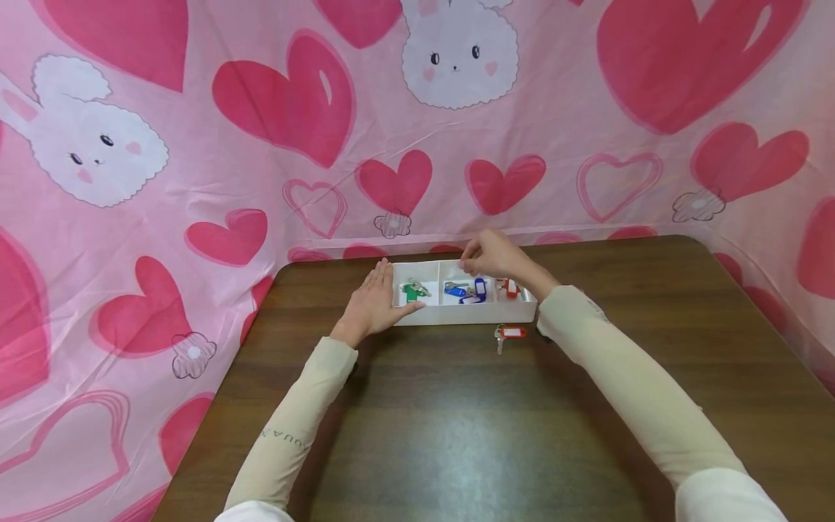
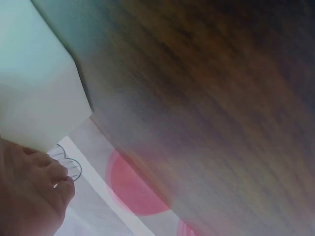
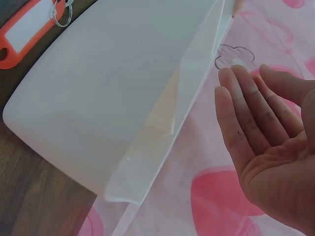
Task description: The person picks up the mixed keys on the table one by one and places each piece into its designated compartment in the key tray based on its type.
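Observation:
A white tray (image 1: 464, 314) with three compartments sits near the back of the table. Keys with green tags (image 1: 412, 293) lie in its left compartment, keys with blue tags (image 1: 457, 290) in the middle one, and a red-tagged key (image 1: 511, 288) in the right one, partly hidden by my right arm. My left hand (image 1: 373, 300) rests along the tray's left end, fingers straight, thumb over the front rim. Over the back rim, by the middle compartment, hovers my right hand (image 1: 489, 255); the right wrist view shows its fingers loosely bent with nothing between them.
Just in front of the tray, towards its right end, another red-tagged key (image 1: 512, 333) lies on the brown wooden table (image 1: 417, 435). A pink cloth (image 1: 443, 138) with hearts and rabbits hangs behind the table's back edge and along the sides.

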Tool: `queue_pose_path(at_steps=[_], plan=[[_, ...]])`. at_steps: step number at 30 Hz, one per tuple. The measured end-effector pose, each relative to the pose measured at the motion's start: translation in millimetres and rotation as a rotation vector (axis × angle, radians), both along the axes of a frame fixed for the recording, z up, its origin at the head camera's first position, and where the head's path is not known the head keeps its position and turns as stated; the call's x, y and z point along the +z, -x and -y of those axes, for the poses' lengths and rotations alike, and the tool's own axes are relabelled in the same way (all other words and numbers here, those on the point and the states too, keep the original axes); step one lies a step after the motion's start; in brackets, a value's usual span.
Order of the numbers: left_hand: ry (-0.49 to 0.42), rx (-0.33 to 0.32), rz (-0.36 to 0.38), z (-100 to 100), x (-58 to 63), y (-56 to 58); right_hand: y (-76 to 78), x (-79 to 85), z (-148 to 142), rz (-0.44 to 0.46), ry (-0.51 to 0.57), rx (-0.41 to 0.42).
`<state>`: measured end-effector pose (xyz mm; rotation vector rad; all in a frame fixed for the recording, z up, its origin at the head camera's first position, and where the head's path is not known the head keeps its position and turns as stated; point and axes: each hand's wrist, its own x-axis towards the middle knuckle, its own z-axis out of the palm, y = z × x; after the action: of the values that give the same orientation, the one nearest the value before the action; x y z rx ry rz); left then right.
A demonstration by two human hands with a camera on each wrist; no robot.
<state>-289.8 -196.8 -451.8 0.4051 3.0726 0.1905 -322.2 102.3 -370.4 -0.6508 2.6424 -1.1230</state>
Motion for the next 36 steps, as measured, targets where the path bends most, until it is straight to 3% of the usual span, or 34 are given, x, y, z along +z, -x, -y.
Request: queue_pose_path(at_steps=[18,27,36], plan=[[0.002,-0.003,-0.01,-0.3,-1.3,1.9,-30.8,4.3,-19.1,-0.072,-0.005,0.052],[-0.01,-0.002,-0.018,-0.9,0.2,0.8,-42.9,-2.6,-30.2,-0.162,-0.043,0.075],[-0.011,-0.002,-0.004,-1.0,-0.3,2.3,-55.0,-8.7,-38.0,-0.174,-0.054,0.063]])
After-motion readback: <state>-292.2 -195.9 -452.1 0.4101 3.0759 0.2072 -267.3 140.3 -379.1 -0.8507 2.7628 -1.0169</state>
